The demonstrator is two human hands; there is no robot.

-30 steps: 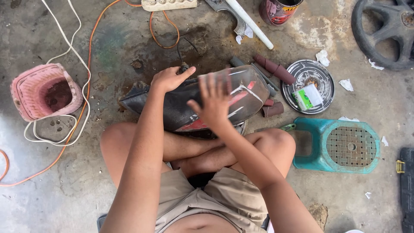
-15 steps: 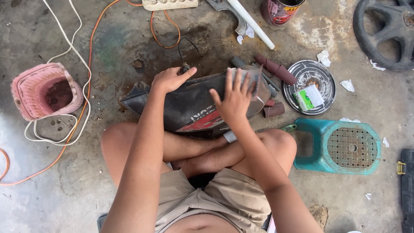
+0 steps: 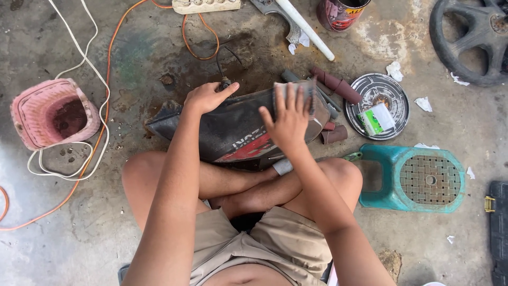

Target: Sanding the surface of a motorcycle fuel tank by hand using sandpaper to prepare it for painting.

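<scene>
A black motorcycle body panel with red and white lettering lies across my crossed legs and the concrete floor. My left hand rests on its upper edge, fingers curled over it, holding it steady. My right hand lies flat on the panel's right part, fingers spread, pressing a grey sheet of sandpaper against the surface.
A pink basket sits at the left with white and orange cables around it. A teal plastic stool lies at the right. A round metal lid, rolled sandpaper pieces, a can and a wheel lie beyond.
My right hand has slid with the sandpaper from the panel's middle towards its right end. My left hand has stayed on the upper edge.
</scene>
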